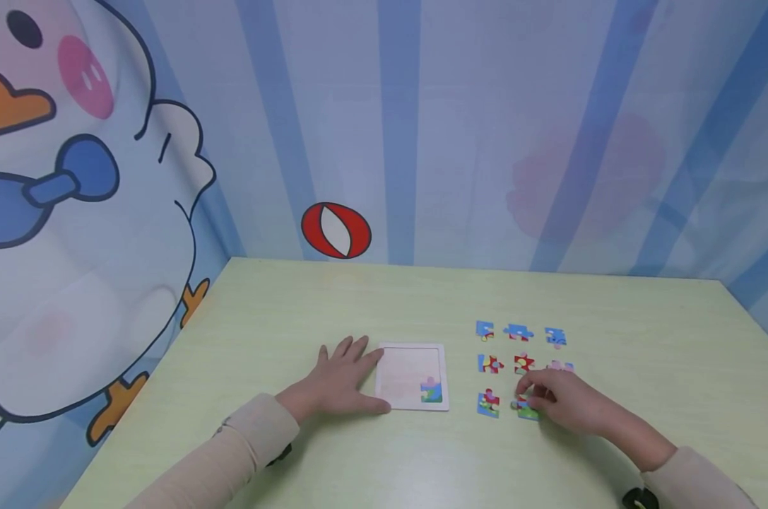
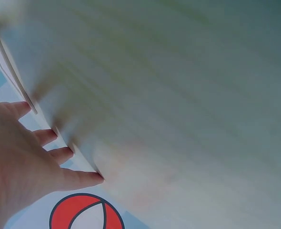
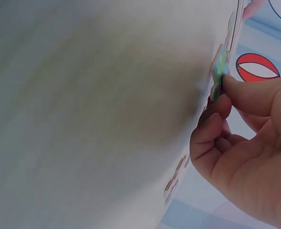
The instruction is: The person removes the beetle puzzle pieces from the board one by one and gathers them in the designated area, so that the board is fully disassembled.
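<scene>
A square white puzzle tray [image 1: 412, 346] lies on the table, with one green, blue and pink piece [image 1: 431, 391] in its lower right corner. My left hand [image 1: 342, 378] is spread at the tray's left side, index finger and thumb touching its edge; the left wrist view shows its fingertips on the table. With thumb and curled fingers my right hand [image 1: 564, 401] pinches a mostly green puzzle piece [image 1: 525, 408]. In the right wrist view that puzzle piece [image 3: 220, 67] appears tilted, and whether it touches the table I cannot tell.
Several loose puzzle pieces lie in rows right of the tray, among them a blue one [image 1: 518, 331], a red one [image 1: 523, 363] and a corner one [image 1: 488, 403]. A pink piece [image 1: 560, 365] is partly behind my right hand. Beyond the pale table [image 1: 282, 304] hangs a striped cartoon backdrop [image 1: 460, 141].
</scene>
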`<move>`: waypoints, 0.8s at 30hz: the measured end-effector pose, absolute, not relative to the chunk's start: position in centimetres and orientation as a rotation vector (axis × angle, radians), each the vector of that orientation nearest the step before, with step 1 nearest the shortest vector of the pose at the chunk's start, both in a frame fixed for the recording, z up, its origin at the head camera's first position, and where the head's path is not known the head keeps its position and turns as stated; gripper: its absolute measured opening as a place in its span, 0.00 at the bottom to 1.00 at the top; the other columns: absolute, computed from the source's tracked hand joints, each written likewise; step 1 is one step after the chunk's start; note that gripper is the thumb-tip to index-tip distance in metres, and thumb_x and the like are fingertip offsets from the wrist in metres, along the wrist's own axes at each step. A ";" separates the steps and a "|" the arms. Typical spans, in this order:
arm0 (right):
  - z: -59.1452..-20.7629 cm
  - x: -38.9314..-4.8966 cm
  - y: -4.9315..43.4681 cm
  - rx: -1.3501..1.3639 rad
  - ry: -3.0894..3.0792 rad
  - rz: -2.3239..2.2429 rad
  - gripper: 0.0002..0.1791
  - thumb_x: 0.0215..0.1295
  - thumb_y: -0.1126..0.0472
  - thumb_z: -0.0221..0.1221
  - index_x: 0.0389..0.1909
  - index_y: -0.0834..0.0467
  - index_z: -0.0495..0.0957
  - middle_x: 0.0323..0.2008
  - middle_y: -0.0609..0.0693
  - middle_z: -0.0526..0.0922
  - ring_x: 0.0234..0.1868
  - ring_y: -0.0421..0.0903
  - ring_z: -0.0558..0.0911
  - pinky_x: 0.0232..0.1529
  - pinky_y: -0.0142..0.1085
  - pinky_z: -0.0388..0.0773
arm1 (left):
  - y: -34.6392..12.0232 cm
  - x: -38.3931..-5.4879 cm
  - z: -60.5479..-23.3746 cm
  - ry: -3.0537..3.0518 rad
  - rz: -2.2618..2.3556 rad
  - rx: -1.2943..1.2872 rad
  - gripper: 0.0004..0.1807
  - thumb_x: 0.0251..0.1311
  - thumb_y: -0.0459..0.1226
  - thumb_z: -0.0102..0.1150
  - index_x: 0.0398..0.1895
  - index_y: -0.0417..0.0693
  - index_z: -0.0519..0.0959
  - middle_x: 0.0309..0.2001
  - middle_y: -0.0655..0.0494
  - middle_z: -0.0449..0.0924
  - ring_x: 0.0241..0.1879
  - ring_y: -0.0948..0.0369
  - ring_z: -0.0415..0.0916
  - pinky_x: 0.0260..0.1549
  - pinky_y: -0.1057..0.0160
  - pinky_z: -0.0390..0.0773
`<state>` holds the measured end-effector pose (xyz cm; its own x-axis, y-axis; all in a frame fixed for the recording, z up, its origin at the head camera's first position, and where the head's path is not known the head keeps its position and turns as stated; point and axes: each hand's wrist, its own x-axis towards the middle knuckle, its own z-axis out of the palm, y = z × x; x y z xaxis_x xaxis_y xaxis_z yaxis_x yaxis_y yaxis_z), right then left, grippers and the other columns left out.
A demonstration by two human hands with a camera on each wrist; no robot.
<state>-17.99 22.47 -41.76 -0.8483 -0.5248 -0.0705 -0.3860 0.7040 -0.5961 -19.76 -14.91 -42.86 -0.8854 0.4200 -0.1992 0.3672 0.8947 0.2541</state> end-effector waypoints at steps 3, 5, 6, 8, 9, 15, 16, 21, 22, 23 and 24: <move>-41.9 -18.0 22.5 -0.732 2.682 -0.855 0.08 0.63 0.71 0.58 0.38 0.55 0.79 0.28 0.43 0.75 0.29 0.39 0.70 0.29 0.31 0.70 | -14.9 -19.8 -42.9 2.814 0.300 0.596 0.51 0.51 0.69 0.54 0.75 0.56 0.56 0.76 0.46 0.47 0.74 0.41 0.41 0.63 0.28 0.42; -41.9 -18.0 22.6 -0.729 2.680 -0.854 0.08 0.63 0.71 0.58 0.38 0.55 0.80 0.28 0.43 0.75 0.29 0.39 0.70 0.29 0.31 0.70 | -14.9 -19.9 -43.0 2.816 0.303 0.596 0.51 0.51 0.69 0.54 0.75 0.55 0.56 0.76 0.45 0.47 0.74 0.41 0.41 0.63 0.28 0.43; -41.9 -18.1 22.6 -0.726 2.678 -0.852 0.08 0.63 0.71 0.58 0.38 0.55 0.80 0.28 0.43 0.75 0.29 0.39 0.69 0.29 0.31 0.70 | -14.9 -19.9 -43.1 2.817 0.302 0.596 0.51 0.51 0.69 0.54 0.75 0.56 0.56 0.76 0.45 0.47 0.74 0.41 0.41 0.63 0.28 0.43; -41.9 -18.1 22.6 -0.719 2.676 -0.846 0.08 0.63 0.71 0.58 0.39 0.55 0.80 0.27 0.43 0.75 0.29 0.39 0.69 0.29 0.31 0.70 | -15.0 -19.9 -43.2 2.818 0.305 0.596 0.51 0.51 0.69 0.55 0.75 0.56 0.56 0.76 0.45 0.47 0.74 0.42 0.41 0.63 0.28 0.43; -41.9 -18.1 22.6 -0.715 2.676 -0.841 0.08 0.63 0.71 0.58 0.39 0.55 0.80 0.27 0.43 0.74 0.28 0.39 0.69 0.29 0.31 0.69 | -15.0 -19.9 -43.2 2.818 0.307 0.597 0.51 0.51 0.68 0.55 0.75 0.56 0.56 0.76 0.45 0.47 0.74 0.42 0.41 0.63 0.28 0.43; -41.8 -18.2 22.6 -0.675 2.674 -0.829 0.08 0.64 0.69 0.58 0.42 0.57 0.80 0.27 0.44 0.73 0.28 0.41 0.68 0.28 0.31 0.68 | -15.0 -20.0 -43.3 2.817 0.315 0.594 0.51 0.51 0.68 0.55 0.75 0.56 0.56 0.76 0.46 0.47 0.74 0.42 0.41 0.63 0.29 0.43; -41.7 -18.3 22.6 -0.675 2.671 -0.833 0.08 0.65 0.68 0.58 0.43 0.58 0.80 0.27 0.45 0.73 0.28 0.41 0.69 0.28 0.32 0.68 | -15.0 -20.0 -43.3 2.817 0.315 0.593 0.51 0.51 0.68 0.55 0.75 0.56 0.56 0.76 0.46 0.47 0.74 0.42 0.41 0.63 0.29 0.43; -40.9 -18.5 22.1 -0.706 2.651 -0.877 0.10 0.64 0.67 0.58 0.46 0.61 0.79 0.30 0.46 0.74 0.26 0.39 0.73 0.27 0.31 0.72 | -15.0 -20.0 -43.3 2.815 0.313 0.589 0.51 0.51 0.69 0.55 0.75 0.56 0.56 0.76 0.46 0.47 0.74 0.42 0.40 0.63 0.29 0.43; -40.7 -18.6 22.0 -0.713 2.648 -0.888 0.10 0.64 0.67 0.58 0.46 0.61 0.78 0.30 0.47 0.74 0.25 0.38 0.73 0.26 0.31 0.73 | -15.0 -19.9 -43.3 2.814 0.312 0.587 0.51 0.51 0.69 0.55 0.75 0.56 0.56 0.76 0.46 0.47 0.74 0.42 0.41 0.63 0.29 0.43; -40.5 -18.6 21.8 -0.717 2.645 -0.898 0.11 0.64 0.67 0.58 0.47 0.62 0.78 0.31 0.47 0.74 0.25 0.38 0.73 0.26 0.31 0.73 | -15.0 -19.9 -43.3 2.814 0.312 0.585 0.51 0.51 0.69 0.55 0.75 0.56 0.56 0.76 0.46 0.47 0.74 0.42 0.41 0.63 0.29 0.43; -40.3 -18.7 21.5 -0.720 2.647 -0.902 0.11 0.65 0.67 0.58 0.48 0.62 0.78 0.31 0.47 0.74 0.25 0.38 0.72 0.26 0.32 0.72 | -15.0 -19.9 -43.3 2.813 0.311 0.585 0.51 0.51 0.69 0.55 0.75 0.56 0.56 0.76 0.45 0.47 0.74 0.42 0.41 0.63 0.29 0.43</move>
<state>-18.69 21.54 -40.30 -0.8456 -0.5282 -0.0767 -0.3715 0.6856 -0.6260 -19.93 -14.99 -43.27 -0.8880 0.4143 -0.1992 0.3608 0.8967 0.2564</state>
